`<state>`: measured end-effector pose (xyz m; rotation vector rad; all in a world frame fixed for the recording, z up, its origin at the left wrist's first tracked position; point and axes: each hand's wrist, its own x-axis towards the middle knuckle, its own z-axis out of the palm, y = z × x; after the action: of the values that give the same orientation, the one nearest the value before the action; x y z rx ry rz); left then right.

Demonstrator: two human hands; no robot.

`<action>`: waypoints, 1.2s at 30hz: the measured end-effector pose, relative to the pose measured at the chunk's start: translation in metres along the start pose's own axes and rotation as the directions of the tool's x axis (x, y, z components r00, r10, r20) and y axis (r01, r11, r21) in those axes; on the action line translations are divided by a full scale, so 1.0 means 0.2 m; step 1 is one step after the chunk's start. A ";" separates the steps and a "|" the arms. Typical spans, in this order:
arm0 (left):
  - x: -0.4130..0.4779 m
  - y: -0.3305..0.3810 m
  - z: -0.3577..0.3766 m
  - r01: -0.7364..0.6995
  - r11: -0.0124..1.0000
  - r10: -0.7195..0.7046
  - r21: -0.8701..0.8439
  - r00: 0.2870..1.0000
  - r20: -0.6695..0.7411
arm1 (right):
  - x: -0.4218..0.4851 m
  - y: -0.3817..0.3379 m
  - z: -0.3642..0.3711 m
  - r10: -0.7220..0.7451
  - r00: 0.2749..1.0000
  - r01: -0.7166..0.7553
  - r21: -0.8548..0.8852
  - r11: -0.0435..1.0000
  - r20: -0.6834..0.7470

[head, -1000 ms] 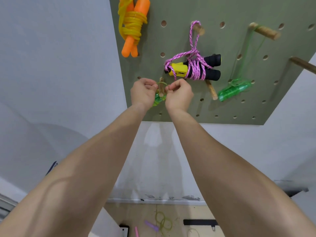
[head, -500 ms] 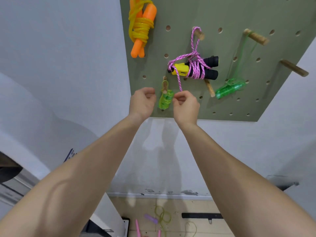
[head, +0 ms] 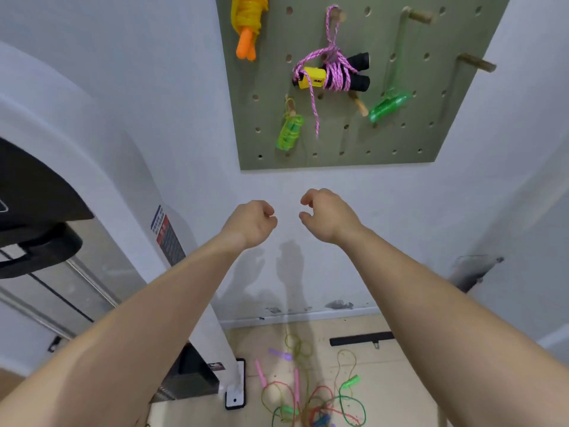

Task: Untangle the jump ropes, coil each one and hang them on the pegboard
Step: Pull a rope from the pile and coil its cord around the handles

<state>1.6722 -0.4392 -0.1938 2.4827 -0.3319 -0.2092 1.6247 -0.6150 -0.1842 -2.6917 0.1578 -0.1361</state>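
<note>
On the wall hangs a green pegboard point(head: 363, 140). Several coiled ropes hang on its pegs: a yellow rope with orange handles point(head: 248, 23), a pink rope with black and yellow handles point(head: 334, 73), a light green bundle point(head: 289, 132) and a green-handled rope point(head: 389, 104). My left hand point(head: 252, 223) and my right hand point(head: 328, 215) hover below the board with fingers loosely curled, holding nothing. A tangle of ropes point(head: 311, 396) with pink, purple and green handles lies on the floor.
A white machine housing point(head: 101, 155) with a black part stands at the left. An empty wooden peg point(head: 475, 63) sticks out at the board's right. A black bar point(head: 361, 339) lies on the floor by the wall.
Both hands let go of the light green bundle, which now hangs on its peg, and dropped well below the pegboard. My view tilted down, showing the floor tangle.
</note>
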 end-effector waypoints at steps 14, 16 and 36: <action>-0.25 -1.00 1.63 0.122 0.975 -0.152 0.186 0.976 0.157 | -0.53 0.95 1.53 0.079 0.969 -0.058 -0.095 0.994 0.235; -0.26 -1.17 1.93 0.140 0.973 -0.176 0.184 0.965 0.196 | -0.60 1.14 1.81 0.101 0.959 -0.075 -0.106 0.992 0.266; -1.12 -2.12 3.36 0.166 0.951 -0.264 0.263 0.876 0.403 | -1.69 1.90 3.26 0.184 0.830 -0.125 -0.145 0.981 0.527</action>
<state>1.3853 -0.4227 -0.9686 2.6753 -0.2667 -0.8744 1.3350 -0.6378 -0.9578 -2.6864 0.2102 0.6968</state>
